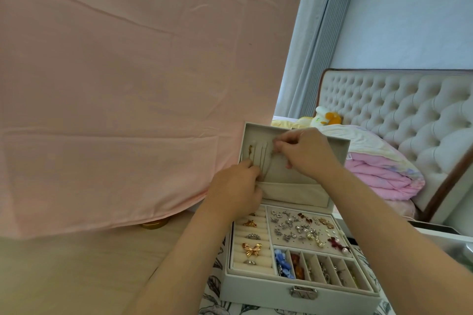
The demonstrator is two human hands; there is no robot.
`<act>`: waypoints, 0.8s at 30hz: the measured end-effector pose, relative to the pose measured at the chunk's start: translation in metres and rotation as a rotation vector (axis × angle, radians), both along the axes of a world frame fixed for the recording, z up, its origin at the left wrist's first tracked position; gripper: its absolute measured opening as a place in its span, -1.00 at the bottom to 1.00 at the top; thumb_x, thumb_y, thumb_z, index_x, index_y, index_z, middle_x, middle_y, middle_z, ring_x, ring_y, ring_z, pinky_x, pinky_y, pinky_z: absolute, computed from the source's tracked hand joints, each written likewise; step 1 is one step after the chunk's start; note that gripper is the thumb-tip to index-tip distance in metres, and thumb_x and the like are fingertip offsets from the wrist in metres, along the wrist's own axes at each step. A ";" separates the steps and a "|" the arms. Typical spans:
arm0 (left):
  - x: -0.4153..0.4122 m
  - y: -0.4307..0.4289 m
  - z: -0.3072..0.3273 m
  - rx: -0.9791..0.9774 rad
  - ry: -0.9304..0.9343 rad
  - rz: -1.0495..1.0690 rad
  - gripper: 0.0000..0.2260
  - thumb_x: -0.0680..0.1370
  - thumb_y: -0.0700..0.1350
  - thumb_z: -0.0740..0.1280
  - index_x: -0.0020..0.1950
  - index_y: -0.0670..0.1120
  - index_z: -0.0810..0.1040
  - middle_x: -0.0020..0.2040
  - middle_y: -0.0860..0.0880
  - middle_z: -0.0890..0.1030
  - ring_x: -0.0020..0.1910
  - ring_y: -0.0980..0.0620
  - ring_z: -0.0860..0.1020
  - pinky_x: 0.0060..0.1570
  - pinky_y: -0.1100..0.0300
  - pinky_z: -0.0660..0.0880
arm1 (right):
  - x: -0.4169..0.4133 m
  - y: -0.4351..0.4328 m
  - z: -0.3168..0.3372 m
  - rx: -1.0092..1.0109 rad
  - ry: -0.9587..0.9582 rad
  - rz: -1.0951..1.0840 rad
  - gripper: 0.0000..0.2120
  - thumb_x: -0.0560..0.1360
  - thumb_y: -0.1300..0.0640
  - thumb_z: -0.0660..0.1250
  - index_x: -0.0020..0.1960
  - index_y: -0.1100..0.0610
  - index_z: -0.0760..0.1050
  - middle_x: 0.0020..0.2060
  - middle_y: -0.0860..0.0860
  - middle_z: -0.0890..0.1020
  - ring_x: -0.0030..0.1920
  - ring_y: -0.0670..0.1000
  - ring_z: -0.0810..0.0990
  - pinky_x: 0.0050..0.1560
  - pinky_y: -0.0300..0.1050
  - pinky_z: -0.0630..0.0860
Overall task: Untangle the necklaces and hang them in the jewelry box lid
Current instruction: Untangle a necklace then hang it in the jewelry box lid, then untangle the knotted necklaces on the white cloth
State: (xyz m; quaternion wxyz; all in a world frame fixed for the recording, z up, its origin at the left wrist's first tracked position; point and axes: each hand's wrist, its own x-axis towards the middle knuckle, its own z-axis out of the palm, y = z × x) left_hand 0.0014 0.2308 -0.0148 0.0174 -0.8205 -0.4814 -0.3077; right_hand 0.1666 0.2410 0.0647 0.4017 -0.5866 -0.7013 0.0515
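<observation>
- Your right hand (pixel 307 153) is up against the lining of the raised lid (pixel 340 161) of the white jewelry box (pixel 256 289). Its thumb and fingertips are pressed together, pinching the top of a thin chain (pixel 269 163) near the lid's upper edge.
- That thin chain is pale and hard to make out. It runs down the lining and to the left, toward your other hand.
- Your left hand (pixel 235 186) sits lower, at the left end of the lid's fabric pocket (pixel 294 192). Its fingers are curled against the lining, but you cannot tell from here whether they hold the chain's lower end.
- A gold necklace (pixel 250 151) hangs at the far left of the lid, just beside your left hand's knuckles and apart from the thin chain.
- The box's tray lies open below your forearms. A gold butterfly ring (pixel 252 249) sits in the ring rolls on the left, and the earring panel (pixel 302 227) is on the right. A row of narrow compartments (pixel 320 268) runs along the front.
- A metal latch (pixel 303 291) sits on the front wall of the box.
- The box stands on a floral-printed cloth (pixel 215 284) over a pale wooden tabletop (pixel 76 276).
- A pink sheet (pixel 128 84) hangs behind the box on the left, with a gold-coloured round base (pixel 154 224) showing under its hem.
- To the right are a tufted headboard (pixel 396 110), a folded pink quilt (pixel 384 174) and a plush toy (pixel 325 116).
</observation>
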 end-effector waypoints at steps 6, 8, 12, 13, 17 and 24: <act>0.001 -0.001 0.001 -0.012 -0.014 0.005 -0.74 0.55 -0.02 0.22 0.20 0.01 0.55 0.11 0.04 0.51 0.01 0.00 0.52 -0.15 0.14 0.36 | 0.001 -0.001 -0.038 -0.157 -0.300 -0.056 -0.83 0.47 0.01 0.46 0.06 -0.11 0.67 -0.06 -0.18 0.69 -0.01 -0.13 0.62 0.07 -0.08 0.59; 0.001 -0.001 0.001 -0.020 -0.018 0.006 -0.74 0.56 0.00 0.22 0.21 0.01 0.54 0.12 0.04 0.51 0.02 0.00 0.52 -0.14 0.14 0.36 | 0.001 -0.006 -0.046 -0.076 -0.318 -0.060 -0.83 0.51 0.01 0.42 0.09 -0.11 0.65 -0.04 -0.18 0.67 -0.02 -0.14 0.59 0.00 -0.16 0.55; 0.003 -0.004 0.003 -0.031 -0.009 0.013 -0.73 0.57 0.01 0.21 0.22 0.00 0.53 0.09 0.03 0.49 -0.02 0.03 0.49 -0.15 0.16 0.34 | -0.003 -0.015 -0.060 -0.136 -0.437 0.024 -0.76 0.57 0.03 0.31 0.21 -0.07 0.60 0.03 -0.08 0.58 -0.01 -0.04 0.56 0.02 0.01 0.59; 0.003 -0.004 0.003 -0.032 0.005 0.022 -0.71 0.57 0.02 0.21 0.24 0.00 0.52 0.11 0.02 0.49 0.00 0.02 0.49 -0.15 0.16 0.35 | -0.003 -0.017 -0.061 -0.160 -0.444 0.037 -0.73 0.57 0.03 0.30 0.24 -0.06 0.58 0.04 -0.07 0.55 0.00 -0.02 0.55 0.03 0.04 0.59; 0.005 -0.016 0.009 -0.016 0.084 0.106 -0.61 0.58 0.08 0.19 0.38 0.02 0.46 0.26 0.00 0.47 0.18 -0.03 0.47 -0.04 0.07 0.42 | 0.007 -0.032 -0.053 -0.159 -0.392 0.052 -0.64 0.56 -0.01 0.29 0.35 -0.08 0.52 0.16 -0.09 0.52 0.10 -0.05 0.53 0.13 -0.01 0.54; 0.012 -0.070 0.019 0.096 0.010 0.153 -0.69 0.60 0.08 0.16 0.30 0.07 0.49 0.21 0.08 0.51 0.11 0.07 0.44 -0.02 0.14 0.48 | 0.034 -0.106 -0.035 -0.167 -0.114 0.088 -0.82 0.54 -0.02 0.35 0.11 -0.10 0.65 -0.10 -0.20 0.64 -0.16 -0.24 0.57 0.02 -0.21 0.53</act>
